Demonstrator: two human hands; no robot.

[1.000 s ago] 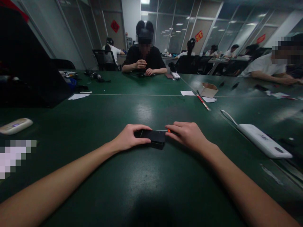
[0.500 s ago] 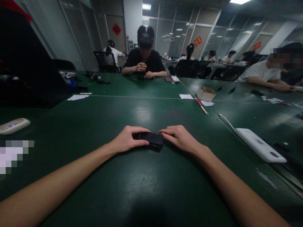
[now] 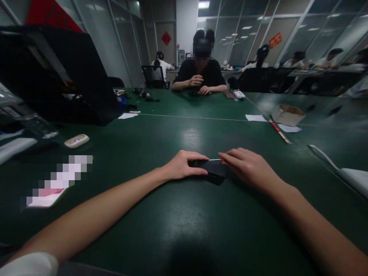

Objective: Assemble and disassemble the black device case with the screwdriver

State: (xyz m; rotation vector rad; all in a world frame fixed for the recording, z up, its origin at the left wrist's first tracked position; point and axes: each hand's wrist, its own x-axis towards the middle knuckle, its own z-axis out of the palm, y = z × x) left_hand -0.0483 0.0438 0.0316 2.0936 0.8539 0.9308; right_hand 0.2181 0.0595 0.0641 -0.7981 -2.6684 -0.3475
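Black and flat, a box (image 3: 216,169) between two hands near the middle of the green counter (image 3: 184,218) — on it or slightly lifted, impossible to tell. Gripped at its left end by the left hand (image 3: 182,165), thumb along the near edge, fingers along the far one, spread only as wide as the box. Pinched tight at its orange end by the fingers of the right hand (image 3: 245,163), a thin metal tool (image 3: 215,159), perhaps a screwdriver, pointing left along the far edge, straight toward the left fingertips. Likeliest trouble right there: with too hard or crooked a push, a slip of the shaft into the left forefinger, or a scratch across the black top. Hard to see the tip, lost beside those fingertips, hence easy to misplace pressure. Also possible, from a hold at one end only: a swing or skid of the free right end under sideways force — likelier on so glossy a counter. Lastly, with a looser pinch, a twist or drop of the tool.
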